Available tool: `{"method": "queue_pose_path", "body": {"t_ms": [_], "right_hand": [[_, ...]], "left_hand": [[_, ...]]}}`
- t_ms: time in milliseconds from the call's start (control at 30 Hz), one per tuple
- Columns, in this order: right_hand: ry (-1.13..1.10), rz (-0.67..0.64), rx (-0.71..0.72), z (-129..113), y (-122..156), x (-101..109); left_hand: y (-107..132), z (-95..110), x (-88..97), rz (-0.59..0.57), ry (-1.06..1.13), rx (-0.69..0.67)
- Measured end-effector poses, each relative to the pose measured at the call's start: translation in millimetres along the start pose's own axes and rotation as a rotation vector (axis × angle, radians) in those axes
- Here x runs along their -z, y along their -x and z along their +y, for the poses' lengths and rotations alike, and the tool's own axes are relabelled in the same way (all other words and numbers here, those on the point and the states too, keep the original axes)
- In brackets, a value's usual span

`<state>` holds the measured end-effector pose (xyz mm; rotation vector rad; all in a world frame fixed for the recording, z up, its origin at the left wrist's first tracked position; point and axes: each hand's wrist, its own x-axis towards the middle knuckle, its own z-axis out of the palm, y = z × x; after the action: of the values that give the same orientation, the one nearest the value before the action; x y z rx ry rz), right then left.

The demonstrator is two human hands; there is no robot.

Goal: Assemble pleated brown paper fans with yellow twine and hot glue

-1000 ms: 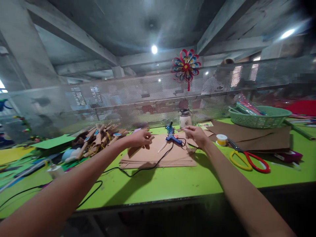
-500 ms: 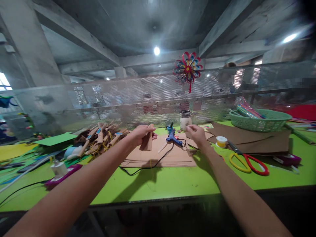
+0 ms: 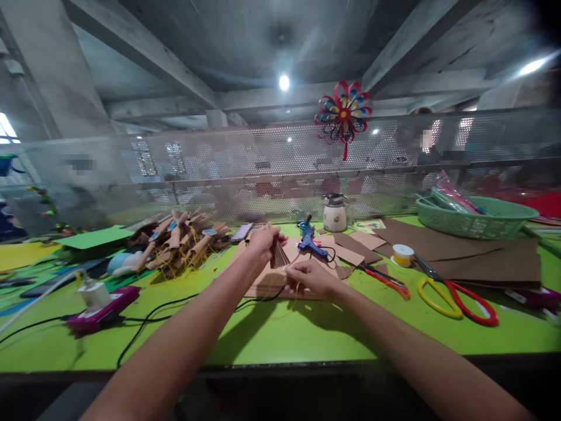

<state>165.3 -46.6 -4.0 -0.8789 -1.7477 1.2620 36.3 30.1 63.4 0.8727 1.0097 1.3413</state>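
Note:
My left hand [image 3: 262, 241] is closed on the top of a pleated, folded piece of brown paper [image 3: 279, 255], held upright above the brown cardboard sheets [image 3: 267, 283] on the green table [image 3: 280, 327]. My right hand [image 3: 309, 277] is pinched just below and right of the folded paper, on a thin yellow thread [image 3: 291, 268] that runs toward it. A blue glue gun [image 3: 312, 242] lies just beyond both hands, its black cord [image 3: 175, 304] trailing left.
A pile of finished folded paper pieces [image 3: 182, 242] lies at the left. Yellow-and-red scissors [image 3: 456, 292], smaller red scissors [image 3: 383, 278], a yellow thread spool [image 3: 402, 255], brown sheets [image 3: 473, 251], a green basket [image 3: 475, 215] and a white jar [image 3: 335, 213] stand right. A perforated screen [image 3: 263, 169] backs the table.
My left hand has lifted the folded paper upright off the cardboard. My right hand has moved left and toward me, from beside the glue gun to just under the folded paper.

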Motion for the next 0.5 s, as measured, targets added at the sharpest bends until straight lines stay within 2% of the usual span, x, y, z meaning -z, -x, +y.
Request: {"method": "queue_pose_path", "body": {"t_ms": [133,267,333,400,433,500], "right_hand": [[-0.061,-0.014,-0.084,2,-1,-4],[-0.044,0.036,-0.076,0,0,-4],[0.011,0.121,0.011,-6,3,-2],[0.125,0.206,0.193,-15,7,-2],[0.182,0.215,0.294,-20,9,-3],[0.229,0.138,0.439,-26,13,-6]], "left_hand": [[-15,-4,12.1,0.071,0.139,0.022],[-27,-5,29.6,0.122,0.26,0.068],[-31,-5,39.2,0.132,0.31,0.106],[-34,-6,47.7,0.137,0.349,0.151],[-35,-8,51.2,0.137,0.365,0.173],[-36,-10,56.6,0.132,0.391,0.212]]}}
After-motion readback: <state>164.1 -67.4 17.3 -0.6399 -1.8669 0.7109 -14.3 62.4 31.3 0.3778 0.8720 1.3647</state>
